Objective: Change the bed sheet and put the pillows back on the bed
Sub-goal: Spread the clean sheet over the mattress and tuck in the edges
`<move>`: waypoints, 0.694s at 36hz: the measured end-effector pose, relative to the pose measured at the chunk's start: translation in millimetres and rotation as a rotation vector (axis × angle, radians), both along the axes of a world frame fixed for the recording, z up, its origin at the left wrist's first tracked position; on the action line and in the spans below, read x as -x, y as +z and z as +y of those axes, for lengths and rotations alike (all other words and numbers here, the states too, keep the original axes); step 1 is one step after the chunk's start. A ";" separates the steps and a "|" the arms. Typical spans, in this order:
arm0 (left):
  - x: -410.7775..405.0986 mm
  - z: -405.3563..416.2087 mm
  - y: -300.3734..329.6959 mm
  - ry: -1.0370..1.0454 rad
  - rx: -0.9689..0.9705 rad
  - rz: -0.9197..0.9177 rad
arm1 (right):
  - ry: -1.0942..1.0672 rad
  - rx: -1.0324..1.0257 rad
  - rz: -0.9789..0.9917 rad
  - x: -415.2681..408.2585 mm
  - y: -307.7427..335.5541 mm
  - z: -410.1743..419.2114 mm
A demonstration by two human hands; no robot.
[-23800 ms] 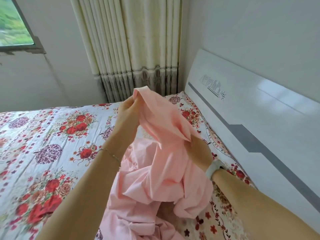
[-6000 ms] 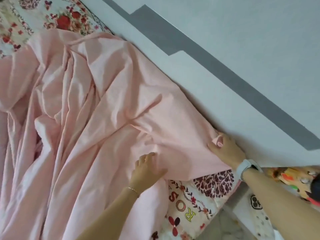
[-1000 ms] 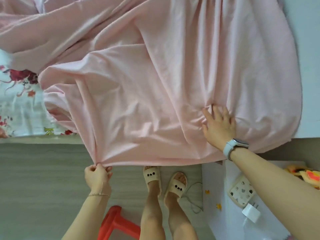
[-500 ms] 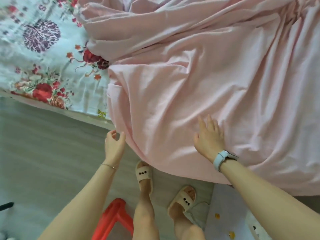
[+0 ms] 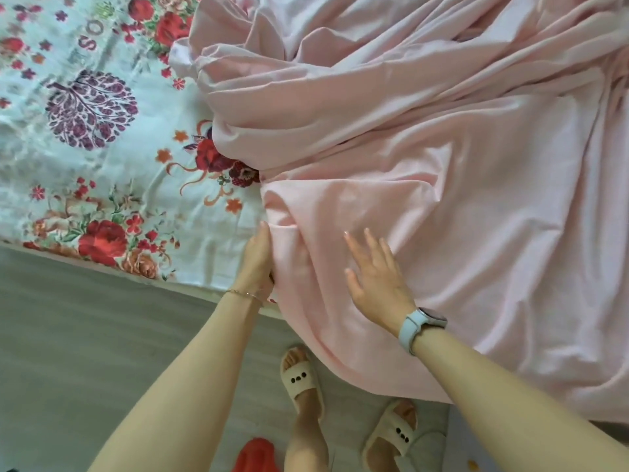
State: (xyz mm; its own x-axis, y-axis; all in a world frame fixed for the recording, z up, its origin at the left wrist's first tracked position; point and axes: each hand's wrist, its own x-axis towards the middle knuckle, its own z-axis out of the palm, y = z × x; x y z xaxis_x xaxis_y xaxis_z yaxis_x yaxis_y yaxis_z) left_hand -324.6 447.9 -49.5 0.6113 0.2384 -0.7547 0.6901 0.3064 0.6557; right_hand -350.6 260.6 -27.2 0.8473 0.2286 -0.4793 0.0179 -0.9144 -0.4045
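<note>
A crumpled pink sheet covers the right part of the bed and hangs over its near edge. The flowered sheet under it shows on the left. My left hand grips the pink sheet's left fold at the bed's edge, with its fingers tucked behind the cloth. My right hand, with a watch on the wrist, lies flat on the pink sheet with its fingers spread, just right of the left hand. No pillows are in view.
I stand close to the bed's near edge on a grey floor, feet in cream slippers. A red stool is by my left leg. A white bedside surface shows at the lower right.
My left hand let go of the hanging hem, rose to the bed's edge and took hold of the sheet's left fold. My right hand slid left along the sheet, still flat.
</note>
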 end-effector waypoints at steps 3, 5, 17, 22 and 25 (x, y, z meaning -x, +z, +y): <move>-3.3 13.4 6.5 -0.062 0.254 0.070 | -0.038 0.070 0.105 -5.3 -5.9 5.9; -3.3 19.6 16.3 -0.231 0.280 0.033 | -0.009 0.131 0.121 -6.9 -10.5 7.0; 58.6 93.1 63.8 0.398 -0.194 -0.191 | 0.016 0.260 0.250 -22.6 0.8 8.5; 103.9 109.7 44.9 0.086 -0.507 -0.146 | 0.008 0.337 0.316 -27.6 -0.6 7.1; 111.1 108.1 37.0 -0.283 -0.609 -0.194 | -0.103 0.317 0.199 -33.6 21.6 26.1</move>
State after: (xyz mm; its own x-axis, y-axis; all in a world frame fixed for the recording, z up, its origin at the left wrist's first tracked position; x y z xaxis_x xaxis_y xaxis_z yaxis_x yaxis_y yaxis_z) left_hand -435.7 556.0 -12.5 0.8229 0.3956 -0.4079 0.5418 -0.3295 0.7732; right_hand -317.0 286.7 -5.7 0.7414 -0.0387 -0.6699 -0.1313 -0.9874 -0.0882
